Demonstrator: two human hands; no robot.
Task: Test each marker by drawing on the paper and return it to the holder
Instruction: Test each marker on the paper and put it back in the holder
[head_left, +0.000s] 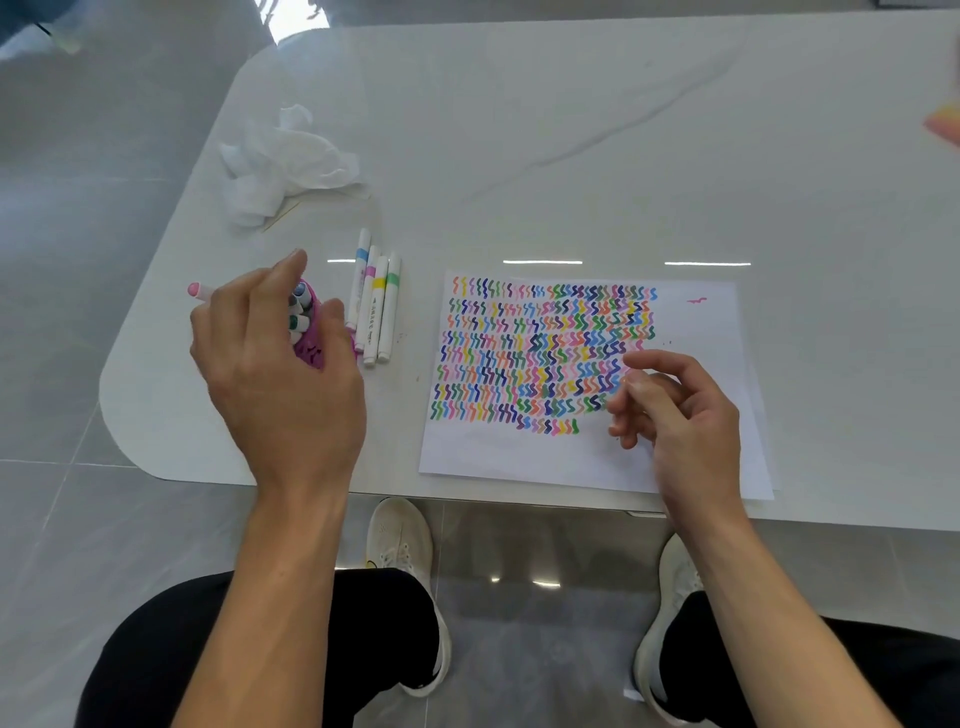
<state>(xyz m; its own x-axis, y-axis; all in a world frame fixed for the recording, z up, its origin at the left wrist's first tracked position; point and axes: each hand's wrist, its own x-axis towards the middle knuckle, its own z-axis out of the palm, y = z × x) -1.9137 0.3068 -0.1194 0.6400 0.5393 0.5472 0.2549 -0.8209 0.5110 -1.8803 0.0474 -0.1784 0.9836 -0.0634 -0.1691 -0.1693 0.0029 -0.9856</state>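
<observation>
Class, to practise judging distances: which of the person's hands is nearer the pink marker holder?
Left. The left hand sits right over the pink marker holder, partly covering it, holding a pink-capped marker. The right hand hovers above the paper, off to the holder's right.

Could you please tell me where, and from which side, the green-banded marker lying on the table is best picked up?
Probably mid-barrel, from above and the right. The green-banded marker lies flat, outermost of four side by side; its left flank is close beside the yellow-banded marker, while its right flank faces bare table. The free right hand is nearest that side.
</observation>
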